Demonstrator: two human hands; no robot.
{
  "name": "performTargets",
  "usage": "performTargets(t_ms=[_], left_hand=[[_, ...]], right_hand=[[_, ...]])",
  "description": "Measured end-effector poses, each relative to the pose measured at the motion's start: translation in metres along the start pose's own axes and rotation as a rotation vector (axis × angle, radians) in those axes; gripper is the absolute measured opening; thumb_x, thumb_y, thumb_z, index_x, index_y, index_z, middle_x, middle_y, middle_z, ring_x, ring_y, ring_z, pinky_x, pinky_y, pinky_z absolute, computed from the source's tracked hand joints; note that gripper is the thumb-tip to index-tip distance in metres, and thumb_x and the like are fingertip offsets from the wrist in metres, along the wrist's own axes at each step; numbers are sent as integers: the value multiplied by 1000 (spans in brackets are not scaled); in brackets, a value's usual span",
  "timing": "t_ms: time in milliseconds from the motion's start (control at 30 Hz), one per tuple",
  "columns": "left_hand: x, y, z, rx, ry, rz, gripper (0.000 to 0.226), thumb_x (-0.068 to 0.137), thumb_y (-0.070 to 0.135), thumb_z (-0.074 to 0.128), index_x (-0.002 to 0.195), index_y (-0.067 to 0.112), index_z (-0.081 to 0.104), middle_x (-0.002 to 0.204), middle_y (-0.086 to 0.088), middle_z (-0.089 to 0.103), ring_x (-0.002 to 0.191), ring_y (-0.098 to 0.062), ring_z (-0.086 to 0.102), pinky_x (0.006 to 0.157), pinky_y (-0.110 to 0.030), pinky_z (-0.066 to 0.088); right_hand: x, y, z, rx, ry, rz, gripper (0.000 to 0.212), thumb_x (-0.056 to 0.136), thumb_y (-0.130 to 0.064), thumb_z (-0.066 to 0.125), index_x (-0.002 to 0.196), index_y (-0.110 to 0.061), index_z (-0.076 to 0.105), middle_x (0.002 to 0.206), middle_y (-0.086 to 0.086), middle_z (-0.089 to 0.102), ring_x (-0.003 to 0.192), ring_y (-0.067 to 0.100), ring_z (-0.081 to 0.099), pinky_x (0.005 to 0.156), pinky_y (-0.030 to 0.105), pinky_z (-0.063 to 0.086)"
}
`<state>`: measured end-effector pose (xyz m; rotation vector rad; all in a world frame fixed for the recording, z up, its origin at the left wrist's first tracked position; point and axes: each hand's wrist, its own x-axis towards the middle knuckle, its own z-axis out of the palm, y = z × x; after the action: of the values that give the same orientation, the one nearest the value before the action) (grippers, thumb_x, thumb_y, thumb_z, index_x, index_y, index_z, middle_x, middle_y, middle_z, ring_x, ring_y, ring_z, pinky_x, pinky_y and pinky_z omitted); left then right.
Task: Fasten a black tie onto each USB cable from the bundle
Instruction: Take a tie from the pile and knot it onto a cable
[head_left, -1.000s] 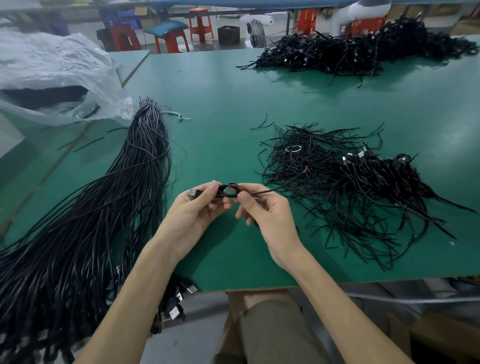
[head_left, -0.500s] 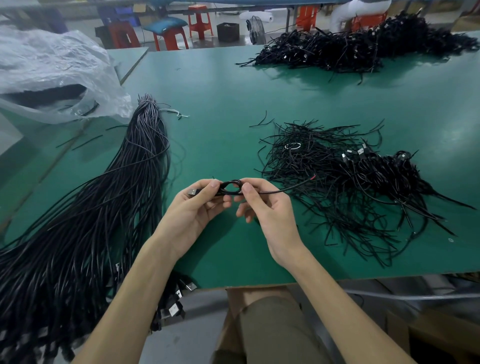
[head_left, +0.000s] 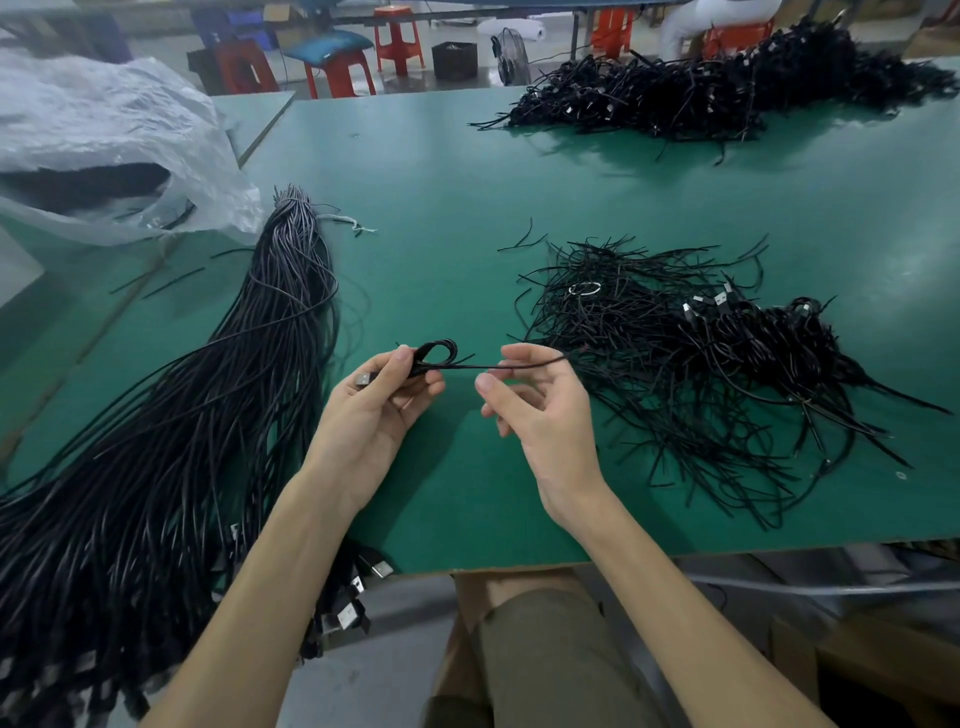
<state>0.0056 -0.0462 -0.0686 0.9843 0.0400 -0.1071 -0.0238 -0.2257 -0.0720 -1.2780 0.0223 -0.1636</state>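
My left hand (head_left: 382, 402) pinches a coiled black USB cable (head_left: 436, 353) above the green table (head_left: 415, 171); its metal plug pokes out past the thumb at the left. A thin black tie (head_left: 514, 365) runs rightward from the coil to my right hand (head_left: 540, 410), which holds the tie's end between loosely curled fingers. A long bundle of black USB cables (head_left: 218, 395) lies on the left, its plugs hanging over the near edge. A loose heap of black ties (head_left: 649, 332) lies on the right.
Tied cables (head_left: 769, 338) rest on the right side of the tie heap. A larger pile of finished cables (head_left: 727, 88) sits at the far right. A clear plastic bag (head_left: 104, 156) lies far left. Red stools (head_left: 337, 67) stand beyond the table.
My right hand has moved right, away from the coil, drawing the tie out straight. The left hand keeps its hold on the coiled cable.
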Motion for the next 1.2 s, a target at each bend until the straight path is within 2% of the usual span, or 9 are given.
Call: performTargets(t_ms=[67,133,267,367,500,667,833,967,1200], left_hand=[[0,2,0,-34,-2,16,12,96,14,65,95,3,69,87,-12,71,83,-22,70,84,-31,59],[-1,4,0,-36,-29,27,13,98,15,64,95,5,71,89,-11,72,84,-21,70,85,-31,59],[-5,6,1,36,-94,1,11,98,16,64,95,7,70,92,-12,70,87,-23,69,86,-32,58],[-8,5,5,89,-162,-17,10,98,16,62,98,8,67,96,-12,71,89,-21,69,86,-31,58],[-10,5,10,152,-209,-12,10,99,16,60,96,10,67,95,-13,73,87,-22,70,88,-31,58],[-12,1,12,248,-224,43,9,100,16,61,94,11,65,92,-17,71,84,-24,69,84,-30,57],[-10,-4,12,352,-164,176,5,96,18,69,92,15,67,91,-12,72,82,-21,70,78,-27,57],[-9,-4,11,297,-120,204,4,95,18,70,92,14,69,94,-11,74,82,-21,72,78,-27,58],[-9,-5,11,297,-60,196,12,96,18,69,99,6,69,99,-18,74,87,-24,74,77,-26,58]], right_hand=[[0,0,0,-49,-2,19,22,92,-12,75,109,-10,62,93,3,73,67,15,67,57,27,48],[-2,0,1,-159,-80,7,10,100,-20,67,100,-11,67,88,6,76,63,15,67,55,24,47],[-6,-5,8,-229,-241,-15,42,109,-34,46,89,-9,73,79,7,77,61,18,67,52,22,43],[-6,-8,9,-146,-183,-7,46,110,-35,42,87,-12,74,81,11,77,59,19,65,53,26,42],[-5,-10,8,-30,-111,13,50,110,-35,39,81,-10,71,78,9,76,56,18,62,51,24,43],[-6,-9,7,-30,-64,8,49,109,-36,41,78,-11,67,70,8,74,52,16,60,50,23,43],[-5,-5,4,-82,-52,31,43,105,-39,52,90,-1,66,74,8,74,59,14,63,53,24,46],[-5,-5,2,-162,-170,16,14,97,-25,70,100,-12,70,88,2,77,69,13,68,58,23,48],[-5,-5,3,-131,-195,49,18,86,-8,81,100,-13,69,89,-2,77,70,13,71,55,19,48]])
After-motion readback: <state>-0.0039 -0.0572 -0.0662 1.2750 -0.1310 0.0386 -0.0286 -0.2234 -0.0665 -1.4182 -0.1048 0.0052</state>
